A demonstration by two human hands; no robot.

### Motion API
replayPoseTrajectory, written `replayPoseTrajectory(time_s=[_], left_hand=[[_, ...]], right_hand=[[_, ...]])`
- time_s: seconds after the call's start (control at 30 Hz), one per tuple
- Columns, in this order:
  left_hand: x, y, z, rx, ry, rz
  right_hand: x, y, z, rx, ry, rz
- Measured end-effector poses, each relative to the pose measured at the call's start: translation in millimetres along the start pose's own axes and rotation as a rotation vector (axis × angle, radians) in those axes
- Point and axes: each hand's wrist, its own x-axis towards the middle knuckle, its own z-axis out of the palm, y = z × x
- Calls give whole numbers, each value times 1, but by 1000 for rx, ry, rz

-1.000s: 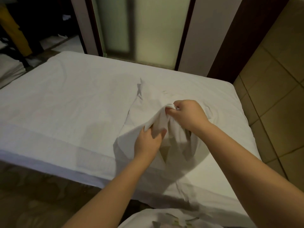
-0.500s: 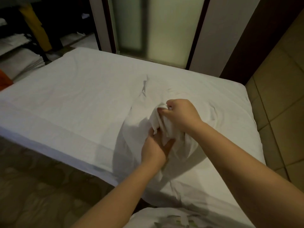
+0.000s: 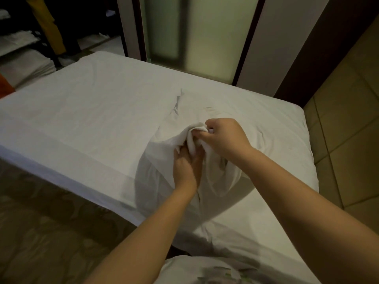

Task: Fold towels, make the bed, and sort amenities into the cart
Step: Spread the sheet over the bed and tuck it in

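Since the bed (image 3: 82, 111) takes up most of the view and its sheet is pulled flat, treat it as your work surface: the white cloth (image 3: 155, 181) lies on its near right part, one corner trailing toward the far side, the middle heaped up under your hands. Cannot tell if it's a towel or a pillowcase. Judging by the deep folds and the way it sags, it's light, limp and thin, not slippery or fragile, and it won't keep any shape you don't hold, so expect it to collapse wherever you let go. Your right hand (image 3: 225, 138) is on top of the heap, fingers (image 3: 202, 136) curled tight and pinching a bunched ridge of the fabric. Your left hand (image 3: 184, 169) sits just below, touching the cloth, back up, fingertips buried in the folds; whether they close on anything is hidden. Better hold, probably: find a hem or two corners, pinch there, hands apart, and lift so it hangs flat.
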Motion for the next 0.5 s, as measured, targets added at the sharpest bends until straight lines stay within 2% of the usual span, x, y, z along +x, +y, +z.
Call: replayPoseTrajectory(time_s=[0.1, 0.27, 0.37, 0.5], left_hand=[[1, 11, 3, 130, 80, -9], [12, -18, -7, 208, 197, -58], [8, -39, -31, 382, 172, -78], [14, -64, -66, 459, 132, -118]], right_hand=[[-5, -5, 3, 8, -10, 2], [-6, 12, -4, 10, 70, 52], [-9, 22, -11, 56, 132, 104], [-11, 25, -13, 97, 180, 146]])
